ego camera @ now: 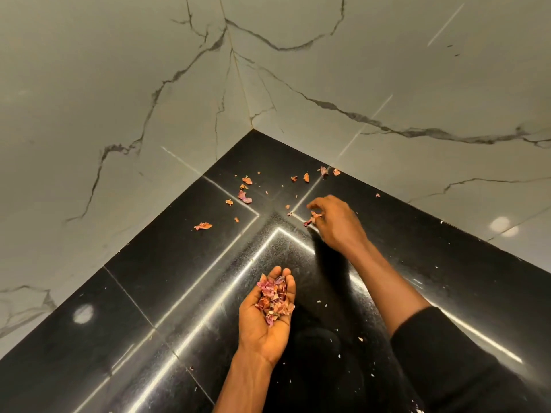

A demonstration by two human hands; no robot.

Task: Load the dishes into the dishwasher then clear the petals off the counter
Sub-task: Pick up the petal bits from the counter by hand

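Over the corner of the black counter, the left hand lies palm up, fingers relaxed into a shallow cup, carrying a pile of petals – pink, red and orange scraps heaped from palm to fingers. Farther in, the right hand reaches toward the corner with knuckles up, its fingertips curled and pinching a small petal just above a seam in the stone. A black sleeve covers that arm from the elbow back. Beyond the fingers, loose petals lie scattered across the back of the counter – some near the right-hand wall, one apart to the left. Marble walls with dark veins meet behind the corner.
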